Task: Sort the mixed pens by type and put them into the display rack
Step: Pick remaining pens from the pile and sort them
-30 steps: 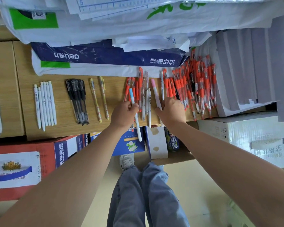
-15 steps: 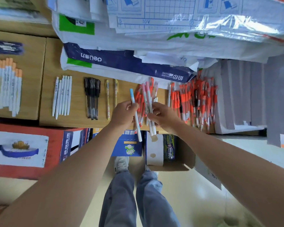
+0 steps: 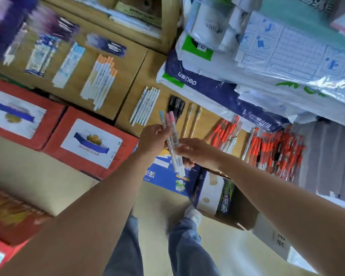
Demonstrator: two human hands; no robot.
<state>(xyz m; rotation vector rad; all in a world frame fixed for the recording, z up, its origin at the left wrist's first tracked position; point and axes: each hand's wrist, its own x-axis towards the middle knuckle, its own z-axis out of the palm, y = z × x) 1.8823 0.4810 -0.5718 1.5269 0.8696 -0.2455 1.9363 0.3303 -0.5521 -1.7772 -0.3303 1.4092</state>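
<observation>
The left hand [image 3: 153,139] and the right hand [image 3: 194,154] meet over the table's [image 3: 127,114] front edge, both on one bundle [image 3: 176,164] of white pens held clear of the wood. The left hand's fingers curl round the bundle's middle. The right hand pinches it lower down, just above the ends that stick out below. A blue cap [image 3: 161,114] and pink caps [image 3: 171,118] stand out at the top, tilted up and left; how many pink ones there are cannot be told.

On the table beyond the hands lie sorted groups:
- White pens [image 3: 145,105] side by side near the left edge.
- Black pens [image 3: 176,104] just right of them.
- Two yellow pens [image 3: 192,120] next.
- Orange pens [image 3: 225,131] further right, with a bigger loose heap [image 3: 275,152] at the right end.

Paper packs [image 3: 207,86] are stacked along the back edge. White pens with orange caps [image 3: 102,80] lie on the neighbouring top to the left. Red boxes [image 3: 90,140] sit below it.
</observation>
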